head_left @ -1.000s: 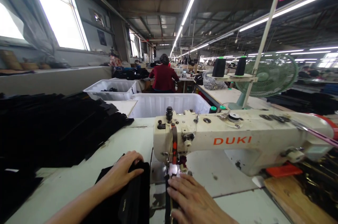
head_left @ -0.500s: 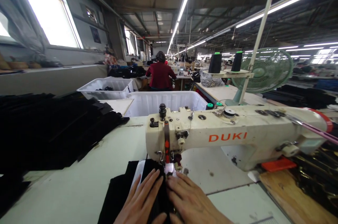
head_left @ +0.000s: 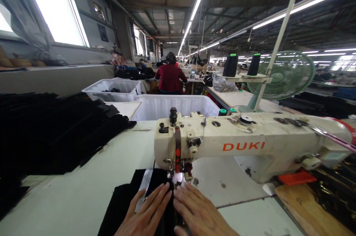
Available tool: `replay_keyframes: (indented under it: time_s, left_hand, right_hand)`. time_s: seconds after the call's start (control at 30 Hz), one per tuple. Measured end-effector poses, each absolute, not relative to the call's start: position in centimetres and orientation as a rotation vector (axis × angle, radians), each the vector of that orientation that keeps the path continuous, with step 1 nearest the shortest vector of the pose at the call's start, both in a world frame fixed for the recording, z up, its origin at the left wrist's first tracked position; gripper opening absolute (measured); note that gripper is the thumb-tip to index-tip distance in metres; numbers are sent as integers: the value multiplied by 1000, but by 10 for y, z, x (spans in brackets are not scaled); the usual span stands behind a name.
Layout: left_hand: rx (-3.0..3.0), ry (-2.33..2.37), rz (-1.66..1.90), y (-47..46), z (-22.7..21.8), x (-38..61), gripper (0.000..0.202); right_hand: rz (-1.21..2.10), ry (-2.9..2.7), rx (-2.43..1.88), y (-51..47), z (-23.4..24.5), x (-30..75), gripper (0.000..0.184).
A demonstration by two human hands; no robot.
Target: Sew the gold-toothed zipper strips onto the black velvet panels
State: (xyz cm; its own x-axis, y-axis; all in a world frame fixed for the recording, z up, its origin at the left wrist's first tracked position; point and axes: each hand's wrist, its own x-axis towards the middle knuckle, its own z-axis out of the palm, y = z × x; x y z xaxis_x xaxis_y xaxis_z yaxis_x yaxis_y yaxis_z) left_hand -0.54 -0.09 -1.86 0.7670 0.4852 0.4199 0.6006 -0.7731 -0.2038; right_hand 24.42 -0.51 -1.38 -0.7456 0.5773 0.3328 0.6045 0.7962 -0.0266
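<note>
A black piece of fabric [head_left: 119,202] with a pale strip [head_left: 146,180] on it lies on the white sewing table, its right edge beside the needle area of a DUKI sewing machine [head_left: 211,143]. Flat on the fabric, my left hand [head_left: 147,210] has its fingers stretched out toward the presser foot. My right hand [head_left: 197,206] lies close to the right of it, fingers extended at the fabric's edge just in front of the lit needle area. Neither hand grips anything. Part of the fabric is hidden under the hands.
A heap of black cloth pieces [head_left: 55,132] covers the table's left side. White plastic bins [head_left: 178,108] stand behind the machine. Thread cones [head_left: 230,66] and a green fan [head_left: 280,76] are at the right. A person in a red jacket [head_left: 171,78] sits ahead, facing away.
The view has shifted slightly. My left hand has moved a little left and down; my right hand remains close to the needle area. The fabric has barely moved.
</note>
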Motion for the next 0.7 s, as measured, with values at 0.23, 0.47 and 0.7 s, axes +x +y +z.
replay_keyframes:
  time_s: [0.23,0.47,0.7]
  left_hand:
    - [-2924,-1047,-398,-1,6,-5,67]
    - [-3014,-1134,-303,2,22,0,67]
    - [-2964,-1108,-380,4,21,-3,72]
  right_hand:
    - [-129,-2646,-940,-5,-26,247,50]
    - [-39,-2589,-942,-3,-26,249,44]
    - [-64,-2608,-1098,6,0,246,41]
